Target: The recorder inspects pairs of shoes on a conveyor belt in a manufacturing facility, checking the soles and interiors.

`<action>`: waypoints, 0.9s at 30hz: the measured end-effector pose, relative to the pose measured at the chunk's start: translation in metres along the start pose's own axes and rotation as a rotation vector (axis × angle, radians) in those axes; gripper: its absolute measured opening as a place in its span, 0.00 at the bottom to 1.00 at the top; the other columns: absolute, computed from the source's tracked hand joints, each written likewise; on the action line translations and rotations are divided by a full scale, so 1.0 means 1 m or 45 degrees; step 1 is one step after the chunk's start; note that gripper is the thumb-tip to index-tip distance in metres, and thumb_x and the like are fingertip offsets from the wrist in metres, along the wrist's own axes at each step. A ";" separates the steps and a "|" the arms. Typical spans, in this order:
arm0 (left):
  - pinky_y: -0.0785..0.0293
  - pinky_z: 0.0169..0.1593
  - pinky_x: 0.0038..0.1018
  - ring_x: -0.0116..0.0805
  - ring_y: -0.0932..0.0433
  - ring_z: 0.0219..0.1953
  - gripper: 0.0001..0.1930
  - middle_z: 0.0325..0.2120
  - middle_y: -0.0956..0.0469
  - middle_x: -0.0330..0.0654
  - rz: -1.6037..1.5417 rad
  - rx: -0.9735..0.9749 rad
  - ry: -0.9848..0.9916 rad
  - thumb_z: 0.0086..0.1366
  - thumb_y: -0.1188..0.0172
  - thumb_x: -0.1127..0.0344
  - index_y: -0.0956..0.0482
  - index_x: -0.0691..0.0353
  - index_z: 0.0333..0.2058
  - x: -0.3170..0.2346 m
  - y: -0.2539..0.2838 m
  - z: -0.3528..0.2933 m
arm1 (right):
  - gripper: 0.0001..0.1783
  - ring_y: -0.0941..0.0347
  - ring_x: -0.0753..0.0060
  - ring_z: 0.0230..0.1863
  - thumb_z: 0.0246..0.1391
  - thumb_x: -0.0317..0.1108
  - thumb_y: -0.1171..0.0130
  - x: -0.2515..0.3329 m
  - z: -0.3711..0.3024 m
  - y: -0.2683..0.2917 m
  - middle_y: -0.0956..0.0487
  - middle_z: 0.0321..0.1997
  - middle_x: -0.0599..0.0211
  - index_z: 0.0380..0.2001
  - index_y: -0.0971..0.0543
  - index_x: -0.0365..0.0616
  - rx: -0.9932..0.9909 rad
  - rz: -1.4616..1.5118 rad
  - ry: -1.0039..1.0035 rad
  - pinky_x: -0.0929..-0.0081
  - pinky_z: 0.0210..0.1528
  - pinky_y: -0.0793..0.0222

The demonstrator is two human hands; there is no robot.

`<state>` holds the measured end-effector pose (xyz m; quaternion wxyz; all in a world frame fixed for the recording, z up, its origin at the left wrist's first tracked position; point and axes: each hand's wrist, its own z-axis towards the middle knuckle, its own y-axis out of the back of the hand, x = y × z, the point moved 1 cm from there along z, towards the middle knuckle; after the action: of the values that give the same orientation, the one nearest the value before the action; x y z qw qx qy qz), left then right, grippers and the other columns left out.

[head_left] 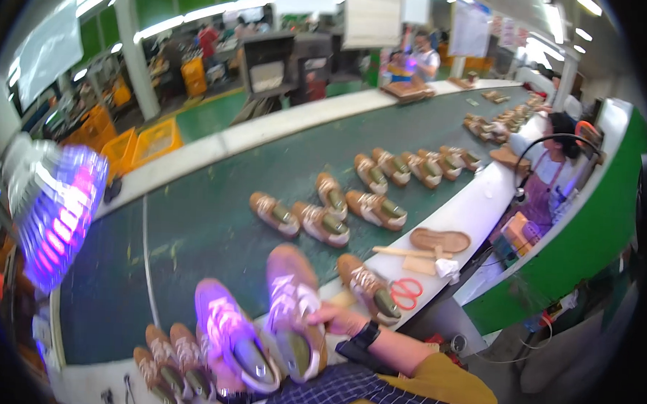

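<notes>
In front of me are two tan lace-up sneakers with pale laces and olive insoles. My right hand (340, 320), a dark watch on its wrist, grips the right sneaker (286, 272) by its side, fingers closed. Purple light falls on the left sneaker (220, 307), which my left hand (225, 375) holds from beneath and beside; the shoe hides most of those fingers. Both toes point away from me. Beside my right hand, another tan sneaker (367, 285) lies on the white ledge next to red-handled scissors (406, 293).
Several tan sneakers (321, 223) stand on the green conveyor belt (192, 232); more (165, 354) stand at lower left. A glowing purple lamp (59, 219) hangs at left. On the right ledge lies a brown sole (439, 240). A co-worker (549, 168) sits beyond the green panel (551, 284).
</notes>
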<state>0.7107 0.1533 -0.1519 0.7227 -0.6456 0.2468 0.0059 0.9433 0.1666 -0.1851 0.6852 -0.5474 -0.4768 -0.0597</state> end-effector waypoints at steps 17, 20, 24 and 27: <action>0.31 0.54 0.35 0.36 0.28 0.50 0.23 0.47 0.27 0.39 0.099 -0.583 -0.442 0.58 0.45 0.57 0.32 0.58 0.52 -0.033 0.040 -0.035 | 0.28 0.32 0.64 0.54 0.52 0.39 0.43 0.000 0.019 -0.051 0.30 0.54 0.63 0.55 0.36 0.45 -0.543 0.356 0.300 0.60 0.54 0.31; 0.31 0.54 0.37 0.37 0.28 0.50 0.24 0.47 0.27 0.39 0.063 -0.609 -0.395 0.59 0.45 0.56 0.33 0.58 0.52 -0.030 0.038 -0.033 | 0.27 0.31 0.64 0.54 0.53 0.39 0.44 -0.001 0.017 -0.056 0.29 0.53 0.62 0.55 0.36 0.44 -0.568 0.339 0.314 0.60 0.54 0.31; 0.31 0.53 0.39 0.37 0.29 0.51 0.24 0.48 0.28 0.38 0.094 -0.652 -0.429 0.59 0.45 0.55 0.33 0.57 0.53 -0.028 0.034 -0.029 | 0.26 0.31 0.64 0.53 0.53 0.39 0.44 -0.003 0.018 -0.056 0.29 0.53 0.62 0.54 0.35 0.43 -0.599 0.360 0.334 0.61 0.54 0.31; 0.30 0.52 0.41 0.37 0.29 0.50 0.24 0.48 0.28 0.38 0.103 -0.647 -0.427 0.59 0.45 0.54 0.33 0.56 0.53 -0.028 0.035 -0.027 | 0.26 0.31 0.65 0.53 0.54 0.39 0.44 -0.005 0.019 -0.052 0.28 0.52 0.63 0.54 0.35 0.43 -0.601 0.377 0.333 0.61 0.54 0.31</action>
<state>0.6655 0.1426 -0.1754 0.5679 -0.7853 0.1402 0.2027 0.8983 0.1594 -0.1539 0.5958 -0.7427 -0.2726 -0.1383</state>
